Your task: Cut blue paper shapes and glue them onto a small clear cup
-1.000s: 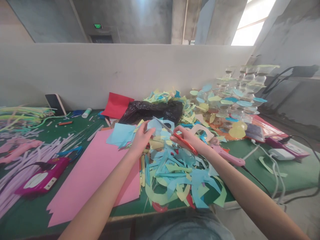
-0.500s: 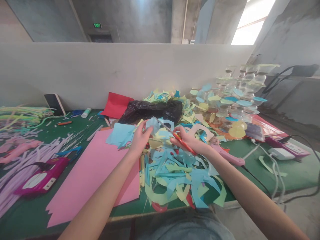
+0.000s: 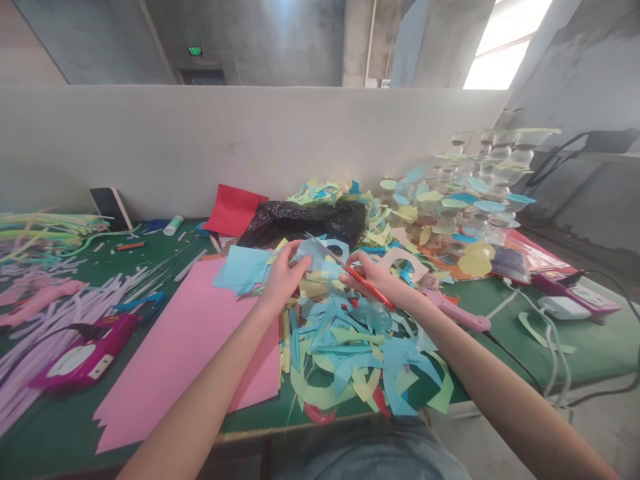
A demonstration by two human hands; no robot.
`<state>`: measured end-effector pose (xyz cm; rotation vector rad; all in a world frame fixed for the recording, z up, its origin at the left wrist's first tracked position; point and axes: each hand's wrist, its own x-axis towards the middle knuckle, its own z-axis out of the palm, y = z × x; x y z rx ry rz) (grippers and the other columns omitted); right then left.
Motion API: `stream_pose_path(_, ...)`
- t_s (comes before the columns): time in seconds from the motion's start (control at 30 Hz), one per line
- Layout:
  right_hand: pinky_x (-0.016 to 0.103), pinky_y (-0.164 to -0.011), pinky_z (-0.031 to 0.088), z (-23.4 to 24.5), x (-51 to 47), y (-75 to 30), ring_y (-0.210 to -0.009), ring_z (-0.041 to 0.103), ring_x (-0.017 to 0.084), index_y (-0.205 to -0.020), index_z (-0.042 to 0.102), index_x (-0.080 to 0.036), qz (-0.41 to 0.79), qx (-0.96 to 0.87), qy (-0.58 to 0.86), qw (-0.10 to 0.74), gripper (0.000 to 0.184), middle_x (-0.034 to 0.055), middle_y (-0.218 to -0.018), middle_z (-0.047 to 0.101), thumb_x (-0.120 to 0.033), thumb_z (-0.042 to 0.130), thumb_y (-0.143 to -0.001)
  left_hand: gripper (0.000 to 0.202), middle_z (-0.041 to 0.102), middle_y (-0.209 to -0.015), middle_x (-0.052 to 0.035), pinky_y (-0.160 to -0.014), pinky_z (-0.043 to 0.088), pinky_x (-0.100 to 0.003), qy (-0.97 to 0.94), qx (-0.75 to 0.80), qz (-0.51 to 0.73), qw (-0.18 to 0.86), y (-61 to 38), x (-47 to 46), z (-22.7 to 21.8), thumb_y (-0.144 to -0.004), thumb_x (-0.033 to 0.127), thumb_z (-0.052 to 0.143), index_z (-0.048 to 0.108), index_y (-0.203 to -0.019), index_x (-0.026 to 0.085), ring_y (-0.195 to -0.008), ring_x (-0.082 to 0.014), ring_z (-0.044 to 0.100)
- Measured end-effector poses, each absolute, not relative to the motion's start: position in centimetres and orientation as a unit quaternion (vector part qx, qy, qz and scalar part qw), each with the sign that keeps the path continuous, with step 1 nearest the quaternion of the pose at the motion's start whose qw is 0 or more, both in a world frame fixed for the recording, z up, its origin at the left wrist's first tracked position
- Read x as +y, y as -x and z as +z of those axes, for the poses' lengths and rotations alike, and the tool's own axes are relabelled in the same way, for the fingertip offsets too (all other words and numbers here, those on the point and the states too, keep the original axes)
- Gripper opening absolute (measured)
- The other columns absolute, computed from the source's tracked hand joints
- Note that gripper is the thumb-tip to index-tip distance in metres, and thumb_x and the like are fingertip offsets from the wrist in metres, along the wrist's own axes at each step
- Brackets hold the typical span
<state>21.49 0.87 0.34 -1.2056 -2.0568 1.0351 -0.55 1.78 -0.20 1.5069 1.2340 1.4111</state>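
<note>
Red-handled scissors (image 3: 367, 288): steel blades, orange-red plastic loops, held above a heap of cut paper, tips pointing up and left toward a black plastic bag (image 3: 300, 223). The right hand (image 3: 374, 279) curls closed around the loops; how far the blades stand apart is too fine to tell. The blades lie across a light blue paper scrap (image 3: 316, 252), pinched between thumb and fingers of the left hand (image 3: 285, 279), just beside the scissors.

Beneath both hands: a loose heap of paper offcuts (image 3: 350, 353) in thin strips and curved scraps of blue, pale green and yellow. Left of it, loose light blue paper sheets (image 3: 240, 270) lie on a large pink card sheet (image 3: 185, 360) with a jagged lower edge. Behind: a red paper sheet (image 3: 235, 210) beside the crumpled, glossy bag. Right: a pink glue gun (image 3: 457, 315) with a black cord, and stacked clear plastic cups (image 3: 480, 200) among paper discs. Far left: lilac pipe cleaners (image 3: 60, 337) and a magenta device (image 3: 83, 351). All rest on a green table mat (image 3: 575, 353).

Against the frame half a second earlier, the scissors sit almost unchanged, and the blue scrap shows wider under the left fingers.
</note>
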Motion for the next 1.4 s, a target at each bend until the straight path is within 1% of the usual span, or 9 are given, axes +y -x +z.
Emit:
stream_pose_path(0.17,0.02,-0.041,0.031,0.3,0.7,-21.3,-0.042,0.04,0.009,-0.1,0.04,-0.025,0.393,-0.725,0.471,0.312,0.044,-0.0093,-0.055,0.043,-0.067,0.044,-0.087,0.048,0.062,-0.116,-0.0065,-0.066,0.051,-0.027,-0.565,0.489,0.555,0.366,0.6,2.1,-0.4,-0.074,0.042,0.063,0.055,-0.116,0.022,-0.08,-0.0154,0.062)
stream_pose_path(0.37,0.024,-0.051,0.041,-0.1,1.3,-22.0,-0.052,0.046,0.01,-0.115,0.031,-0.025,0.38,-0.77,0.433,0.274,0.05,-0.0068,-0.071,0.048,-0.06,0.054,-0.086,0.038,0.065,-0.096,-0.0015,-0.067,0.049,-0.025,-0.57,0.501,0.555,0.34,0.6,2.0,-0.2,-0.079,0.039,0.058,0.058,-0.112,0.021,-0.074,-0.0139,0.06)
stream_pose_path(0.63,0.027,-0.057,0.045,0.1,0.9,-21.7,-0.06,0.053,0.012,-0.114,0.03,-0.025,0.415,-0.775,0.408,0.249,0.049,-0.0035,-0.079,0.052,-0.059,0.054,-0.087,0.042,0.061,-0.071,0.0009,-0.069,0.048,-0.026,-0.593,0.516,0.529,0.32,0.7,1.6,0.1,-0.08,0.044,0.058,0.061,-0.115,0.02,-0.07,-0.0163,0.06)
stream_pose_path(0.8,0.025,-0.055,0.042,0.1,0.9,-21.5,-0.058,0.052,0.012,-0.112,0.034,-0.025,0.403,-0.766,0.425,0.265,0.049,-0.005,-0.075,0.054,-0.056,0.059,-0.084,0.044,0.055,-0.062,0.0025,-0.067,0.048,-0.026,-0.601,0.519,0.522,0.31,0.7,1.5,-0.1,-0.079,0.045,0.06,0.063,-0.116,0.021,-0.066,-0.0158,0.058)
stream_pose_path(0.93,0.023,-0.048,0.036,0.1,0.8,-21.1,-0.05,0.045,0.011,-0.101,0.042,-0.024,0.369,-0.746,0.469,0.297,0.042,-0.0075,-0.061,0.049,-0.061,0.054,-0.084,0.046,0.059,-0.069,0.001,-0.067,0.048,-0.025,-0.597,0.519,0.522,0.317,0.8,1.6,-0.2,-0.08,0.046,0.06,0.061,-0.118,0.021,-0.069,-0.0153,0.059)
stream_pose_path(1.07,0.022,-0.045,0.036,-0.1,1.1,-21.4,-0.048,0.043,0.01,-0.104,0.041,-0.025,0.382,-0.723,0.464,0.34,0.043,-0.0081,-0.06,0.046,-0.064,0.049,-0.086,0.044,0.064,-0.099,-0.0038,-0.066,0.051,-0.024,-0.587,0.508,0.541,0.324,0.8,2.0,-0.4,-0.082,0.042,0.059,0.057,-0.122,0.023,-0.072,-0.0129,0.06)
stream_pose_path(1.13,0.023,-0.048,0.039,-0.1,1.3,-21.8,-0.051,0.044,0.01,-0.112,0.036,-0.026,0.398,-0.738,0.437,0.327,0.049,-0.0079,-0.067,0.047,-0.061,0.055,-0.084,0.043,0.061,-0.111,-0.0056,-0.064,0.053,-0.025,-0.574,0.491,0.558,0.344,0.7,2.1,-0.6,-0.084,0.04,0.056,0.052,-0.124,0.025,-0.07,-0.0115,0.061)
stream_pose_path(1.23,0.024,-0.052,0.042,0.1,1.2,-22.0,-0.054,0.046,0.01,-0.118,0.03,-0.026,0.402,-0.761,0.426,0.28,0.055,-0.0067,-0.073,0.048,-0.056,0.06,-0.084,0.044,0.058,-0.115,-0.0073,-0.06,0.055,-0.027,-0.549,0.48,0.568,0.383,0.6,2.2,-0.9,-0.086,0.04,0.053,0.046,-0.128,0.028,-0.067,-0.0114,0.063)
stream_pose_path(1.4,0.024,-0.054,0.042,0.5,0.7,-21.6,-0.057,0.048,0.011,-0.119,0.03,-0.026,0.422,-0.762,0.431,0.236,0.054,-0.0061,-0.074,0.05,-0.054,0.06,-0.085,0.043,0.059,-0.118,-0.0054,-0.067,0.056,-0.027,-0.556,0.495,0.56,0.363,0.7,2.1,-0.9,-0.081,0.039,0.059,0.053,-0.122,0.027,-0.074,-0.0127,0.064)
